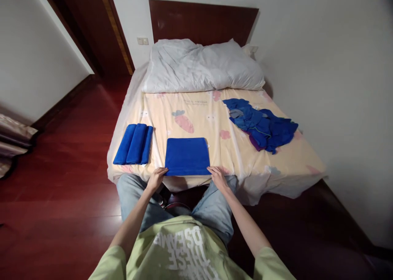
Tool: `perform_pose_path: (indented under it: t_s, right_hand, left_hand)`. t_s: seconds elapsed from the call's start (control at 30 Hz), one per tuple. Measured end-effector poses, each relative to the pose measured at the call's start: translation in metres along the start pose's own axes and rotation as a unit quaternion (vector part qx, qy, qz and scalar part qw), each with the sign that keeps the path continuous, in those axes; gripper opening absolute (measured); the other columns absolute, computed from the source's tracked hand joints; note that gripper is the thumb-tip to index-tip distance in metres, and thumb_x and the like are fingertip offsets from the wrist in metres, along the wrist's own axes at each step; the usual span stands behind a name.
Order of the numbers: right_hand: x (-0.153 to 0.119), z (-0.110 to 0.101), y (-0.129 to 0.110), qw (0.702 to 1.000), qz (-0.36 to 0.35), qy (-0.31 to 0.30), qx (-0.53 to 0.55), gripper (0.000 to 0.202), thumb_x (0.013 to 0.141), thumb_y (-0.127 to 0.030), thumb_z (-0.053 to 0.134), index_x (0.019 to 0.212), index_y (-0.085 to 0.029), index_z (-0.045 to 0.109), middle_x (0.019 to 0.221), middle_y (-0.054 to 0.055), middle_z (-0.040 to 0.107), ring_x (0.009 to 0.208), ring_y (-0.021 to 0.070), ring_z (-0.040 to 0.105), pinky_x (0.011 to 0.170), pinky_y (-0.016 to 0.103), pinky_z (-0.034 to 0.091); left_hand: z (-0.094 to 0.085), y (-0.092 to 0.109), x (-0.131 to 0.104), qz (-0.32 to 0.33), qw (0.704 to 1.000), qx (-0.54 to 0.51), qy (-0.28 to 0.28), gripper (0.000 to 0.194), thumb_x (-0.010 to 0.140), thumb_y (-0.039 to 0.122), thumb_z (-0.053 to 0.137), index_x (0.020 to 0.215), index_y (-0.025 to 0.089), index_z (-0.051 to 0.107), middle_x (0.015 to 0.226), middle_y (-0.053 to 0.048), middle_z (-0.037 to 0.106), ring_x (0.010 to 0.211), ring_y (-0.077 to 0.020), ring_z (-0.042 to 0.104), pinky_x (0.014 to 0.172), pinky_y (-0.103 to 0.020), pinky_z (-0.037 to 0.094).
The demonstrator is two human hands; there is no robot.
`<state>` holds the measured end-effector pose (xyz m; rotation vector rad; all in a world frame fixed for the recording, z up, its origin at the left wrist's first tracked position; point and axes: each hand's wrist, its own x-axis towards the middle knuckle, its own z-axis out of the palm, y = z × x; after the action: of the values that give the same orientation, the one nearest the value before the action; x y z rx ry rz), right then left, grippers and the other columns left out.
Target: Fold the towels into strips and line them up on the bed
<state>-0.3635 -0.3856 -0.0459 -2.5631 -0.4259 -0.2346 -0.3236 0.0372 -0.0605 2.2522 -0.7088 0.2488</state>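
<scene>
A blue towel (187, 155) lies flat as a neat rectangle at the front edge of the bed. My left hand (157, 177) grips its near left corner, fingers closed over the edge. At the near right corner, my right hand (217, 177) pinches the same towel. To the left, several rolled or folded blue towels (135, 145) lie side by side. A loose heap of crumpled blue cloths (264, 124), with some grey and purple among them, sits on the right part of the bed.
The bed (196, 104) has a pale yellow sheet with carrot prints. A bunched white quilt (202, 67) lies by the brown headboard (202, 22). A wall (344, 87) stands on the right, and reddish wooden floor (67, 161) is on the left. A curtain (15, 141) hangs far left.
</scene>
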Motion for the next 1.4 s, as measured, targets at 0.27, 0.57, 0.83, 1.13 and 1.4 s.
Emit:
perform_pose_path:
  t_s: [0.27, 0.57, 0.83, 1.13, 1.4]
  right_hand:
    - [-0.004, 0.007, -0.005, 0.993, 0.006, 0.06, 0.104, 0.057, 0.08, -0.001, 0.044, 0.125, -0.015, 0.076, 0.127, 0.012, 0.073, 0.12, 0.027, 0.068, 0.114, 0.044, 0.052]
    - [0.001, 0.005, 0.008, 0.975, 0.086, 0.099, 0.181, 0.043, 0.085, -0.016, 0.048, 0.113, -0.022, 0.079, 0.112, 0.008, 0.078, 0.106, 0.0233, 0.073, 0.102, 0.043, 0.057]
    - [0.02, 0.007, 0.013, 0.953, 0.19, 0.098, 0.216, 0.038, 0.09, -0.051, 0.054, 0.098, -0.018, 0.072, 0.088, 0.011, 0.076, 0.081, 0.0249, 0.07, 0.079, 0.037, 0.057]
    - [0.046, 0.007, 0.014, 0.95, 0.217, 0.084, 0.208, 0.043, 0.086, -0.062, 0.048, 0.08, -0.022, 0.062, 0.076, 0.009, 0.072, 0.07, 0.0233, 0.066, 0.068, 0.033, 0.053]
    - [0.054, 0.006, 0.013, 0.948, 0.243, 0.077, 0.189, 0.034, 0.082, -0.054, 0.053, 0.07, -0.023, 0.059, 0.066, 0.007, 0.069, 0.063, 0.0225, 0.063, 0.063, 0.032, 0.05]
  left_hand:
    - [-0.001, 0.004, 0.006, -0.119, 0.99, -0.076, 0.023, 0.054, 0.076, 0.004, 0.045, 0.115, 0.021, 0.077, 0.115, -0.007, 0.076, 0.108, -0.0227, 0.07, 0.101, -0.045, 0.058]
    - [-0.018, 0.009, 0.018, -0.208, 0.97, -0.122, 0.024, 0.032, 0.091, 0.041, 0.057, 0.106, 0.019, 0.075, 0.106, -0.011, 0.075, 0.1, -0.0261, 0.071, 0.093, -0.041, 0.057]
    - [-0.016, 0.01, 0.037, -0.232, 0.97, -0.074, 0.011, 0.042, 0.095, 0.057, 0.048, 0.097, 0.019, 0.066, 0.094, -0.009, 0.071, 0.087, -0.0239, 0.067, 0.082, -0.037, 0.054]
    - [-0.016, 0.009, 0.057, -0.267, 0.963, 0.012, -0.027, 0.033, 0.095, 0.045, 0.048, 0.078, 0.02, 0.062, 0.071, -0.005, 0.066, 0.068, -0.0212, 0.063, 0.067, -0.032, 0.047]
    - [-0.013, 0.009, 0.062, -0.296, 0.954, 0.029, -0.026, 0.031, 0.092, 0.042, 0.048, 0.075, 0.02, 0.062, 0.071, -0.007, 0.068, 0.069, -0.0221, 0.065, 0.067, -0.031, 0.045]
